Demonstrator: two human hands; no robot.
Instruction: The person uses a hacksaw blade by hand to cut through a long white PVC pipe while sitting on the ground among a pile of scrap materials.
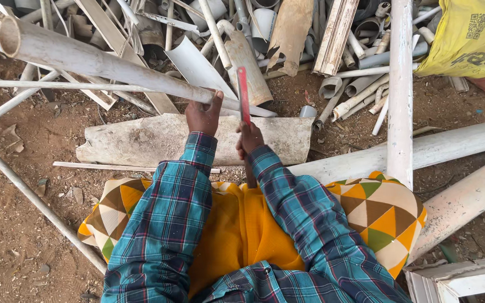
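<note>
Gripping a red-bladed saw [243,95] by its handle, the right hand [248,138] has its fingers wrapped tight, the blade standing nearly upright at the centre of the frame and crossing a long grey-white plastic pipe [102,63]. That pipe runs from the upper left of the frame down to the centre, where the left hand [203,115] presses on it, fingers curled over its top just left of the blade. To cut well, I judge that the left hand should pin the pipe firmly close to the blade, and the strokes should stay long and square to the pipe so the blade does not bind or skip toward the thumb. Below the hands lies a broad, flattened, dirty slab of pipe [158,140] on the brown soil. A heap of pipe offcuts [287,33] fills the top of the frame. At the upper right sits a yellow sack [467,39]; what it holds cannot be seen. Thick white pipes [456,143] lie at the right, one of them upright in the picture.
</note>
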